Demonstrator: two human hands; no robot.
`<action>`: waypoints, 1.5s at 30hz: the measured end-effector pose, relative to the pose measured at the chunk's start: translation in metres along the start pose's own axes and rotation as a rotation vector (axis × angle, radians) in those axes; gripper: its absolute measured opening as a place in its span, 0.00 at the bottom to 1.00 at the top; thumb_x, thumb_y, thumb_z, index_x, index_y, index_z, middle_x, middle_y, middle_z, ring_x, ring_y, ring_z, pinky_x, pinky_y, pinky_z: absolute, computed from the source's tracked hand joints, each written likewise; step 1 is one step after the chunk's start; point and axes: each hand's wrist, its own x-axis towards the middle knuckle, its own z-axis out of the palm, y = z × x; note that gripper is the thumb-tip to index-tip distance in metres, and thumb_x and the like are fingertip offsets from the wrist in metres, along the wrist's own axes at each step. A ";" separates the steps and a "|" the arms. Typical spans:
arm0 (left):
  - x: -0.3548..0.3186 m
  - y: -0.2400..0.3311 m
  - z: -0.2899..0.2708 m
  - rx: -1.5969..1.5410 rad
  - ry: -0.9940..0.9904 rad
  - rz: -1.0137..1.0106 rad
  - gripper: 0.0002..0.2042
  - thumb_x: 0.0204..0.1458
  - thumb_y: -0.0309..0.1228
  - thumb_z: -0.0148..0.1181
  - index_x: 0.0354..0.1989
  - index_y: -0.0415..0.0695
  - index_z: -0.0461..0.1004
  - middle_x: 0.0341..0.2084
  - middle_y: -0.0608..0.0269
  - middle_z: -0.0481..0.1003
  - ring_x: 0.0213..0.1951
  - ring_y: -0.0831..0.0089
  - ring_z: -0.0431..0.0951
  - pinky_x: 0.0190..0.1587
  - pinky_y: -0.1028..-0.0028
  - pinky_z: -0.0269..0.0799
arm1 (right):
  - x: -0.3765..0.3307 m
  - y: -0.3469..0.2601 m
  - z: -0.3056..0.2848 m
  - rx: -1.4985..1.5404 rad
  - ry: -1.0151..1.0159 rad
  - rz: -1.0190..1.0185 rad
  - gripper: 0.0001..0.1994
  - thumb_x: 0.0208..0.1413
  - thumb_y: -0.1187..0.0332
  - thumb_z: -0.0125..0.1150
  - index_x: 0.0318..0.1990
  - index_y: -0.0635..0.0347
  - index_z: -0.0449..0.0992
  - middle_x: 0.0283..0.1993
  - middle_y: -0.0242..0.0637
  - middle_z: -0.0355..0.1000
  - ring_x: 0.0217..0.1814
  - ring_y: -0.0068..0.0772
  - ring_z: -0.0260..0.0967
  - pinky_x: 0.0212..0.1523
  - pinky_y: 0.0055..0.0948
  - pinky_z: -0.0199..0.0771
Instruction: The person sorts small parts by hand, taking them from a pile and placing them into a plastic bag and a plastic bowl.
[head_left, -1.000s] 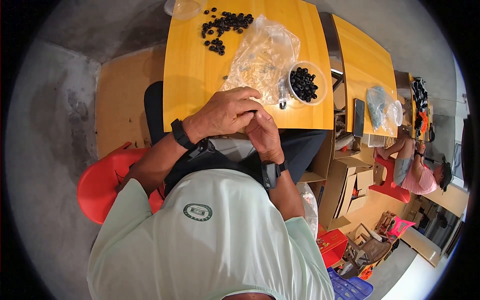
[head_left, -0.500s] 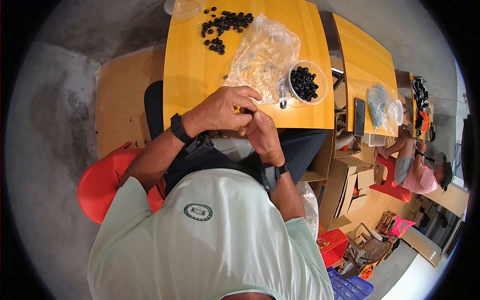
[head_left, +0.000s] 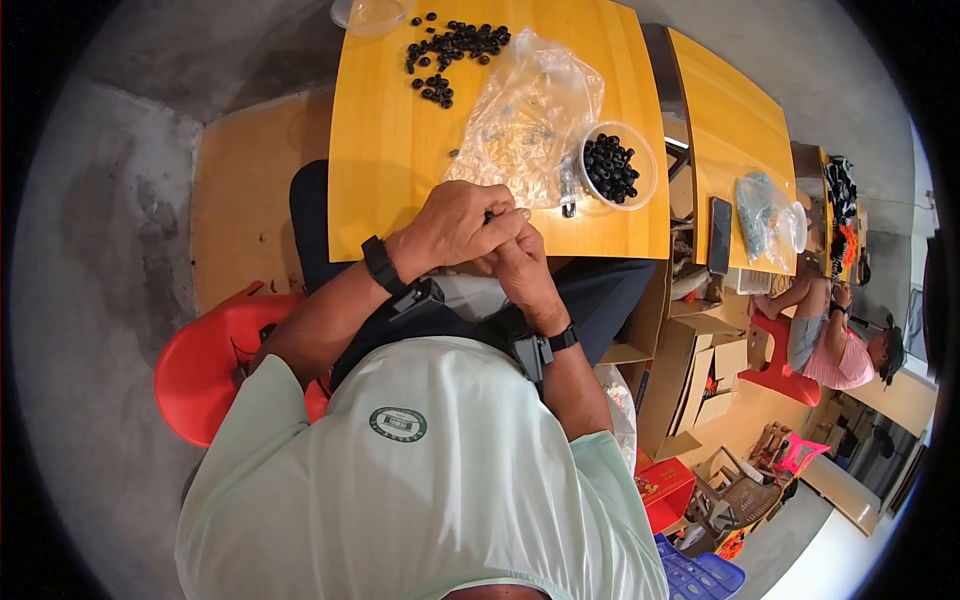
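Above the table's near edge, my left hand [head_left: 455, 228] and my right hand [head_left: 522, 268] meet, both closed with fingertips pressed together. A bit of a small black part [head_left: 489, 216] shows between the left thumb and forefinger; most of it is covered. What the right fingertips pinch is hidden. Beyond the hands lies a crumpled clear plastic bag [head_left: 530, 115] with small pieces inside. To its right stands a clear round tub [head_left: 648, 150] holding many small black ring-like parts [head_left: 608, 168]. More loose black parts [head_left: 460, 42] lie scattered at the far left of the table.
The yellow wooden table [head_left: 385, 150] carries a clear lid or dish [head_left: 368, 15] at its far left corner. A second table [head_left: 720, 110] holds a phone [head_left: 719, 235] and a bag [head_left: 757, 215]. Cardboard boxes [head_left: 680, 385] and a red stool [head_left: 190, 370] flank me. Another person [head_left: 845, 350] sits at right.
The left hand has turned and shifted slightly right, its thumb now lying over the right fingertips. The black part between the fingers is more covered.
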 end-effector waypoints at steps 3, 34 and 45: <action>0.002 0.004 -0.004 -0.087 -0.077 -0.012 0.16 0.57 0.41 0.55 0.32 0.38 0.76 0.19 0.53 0.74 0.22 0.64 0.75 0.29 0.69 0.69 | -0.007 -0.002 0.007 -0.070 0.091 -0.002 0.12 0.67 0.60 0.55 0.47 0.58 0.73 0.29 0.22 0.66 0.25 0.13 0.55 0.25 0.17 0.54; 0.010 0.042 0.019 -0.666 0.282 -0.029 0.08 0.51 0.28 0.56 0.29 0.33 0.74 0.22 0.61 0.78 0.27 0.82 0.75 0.32 0.79 0.72 | -0.004 -0.036 0.024 -0.540 0.113 -0.393 0.11 0.67 0.62 0.54 0.46 0.60 0.75 0.39 0.23 0.67 0.33 0.11 0.59 0.32 0.13 0.59; 0.017 0.025 0.016 -0.595 0.163 -0.120 0.11 0.54 0.31 0.59 0.34 0.33 0.75 0.27 0.61 0.79 0.30 0.81 0.77 0.32 0.78 0.71 | 0.001 -0.030 0.016 0.097 0.063 -0.094 0.16 0.66 0.57 0.55 0.51 0.61 0.71 0.41 0.27 0.68 0.34 0.15 0.61 0.31 0.15 0.60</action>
